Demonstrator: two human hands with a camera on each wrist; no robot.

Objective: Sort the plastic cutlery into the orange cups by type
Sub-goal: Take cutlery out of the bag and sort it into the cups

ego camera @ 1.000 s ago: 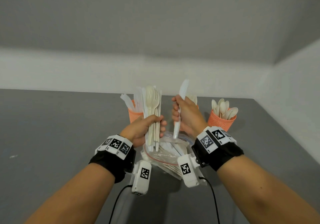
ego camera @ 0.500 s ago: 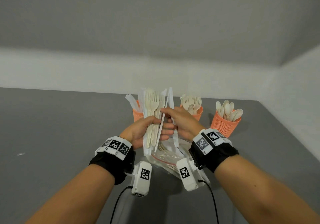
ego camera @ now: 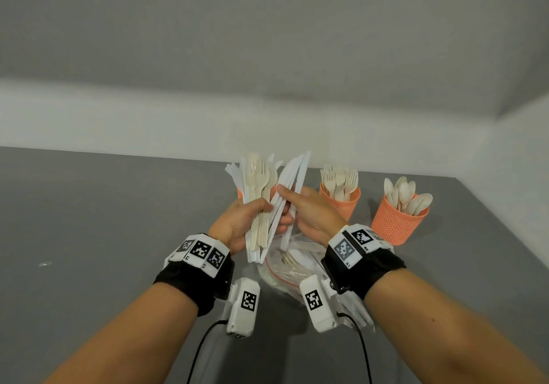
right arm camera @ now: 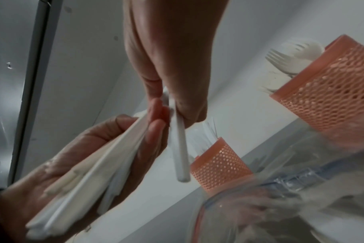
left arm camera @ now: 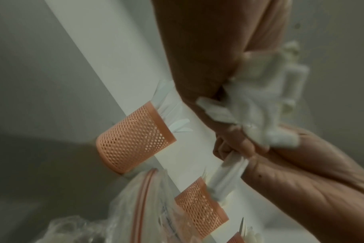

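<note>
Above the near middle of the grey bench (ego camera: pixel 89 235), the left hand (ego camera: pixel 237 223) has its grip wrapped round a mixed bundle of plastic cutlery (ego camera: pixel 258 202), forks and knives standing upright together. The right hand (ego camera: pixel 312 214) pinches white knives (ego camera: pixel 292 181) at the bundle's edge, finger and thumb clamped on their handles, the blades fanned away from the rest.

Three orange mesh cups stand toward the far right corner of the bench: the knife cup (left arm camera: pixel 133 139) behind the hands, the fork cup (ego camera: pixel 341 202) beside it, the spoon cup (ego camera: pixel 392 223) furthest right. A clear zip bag (ego camera: pixel 285 268) holding more cutlery lies under the hands.

Judgement: the step in hand is separating knives from the bundle. The next move calls for drawing them clear without dragging a fork along, then carrying them handle-down into the knife cup. Sorting appears well advanced but unfinished.
</note>
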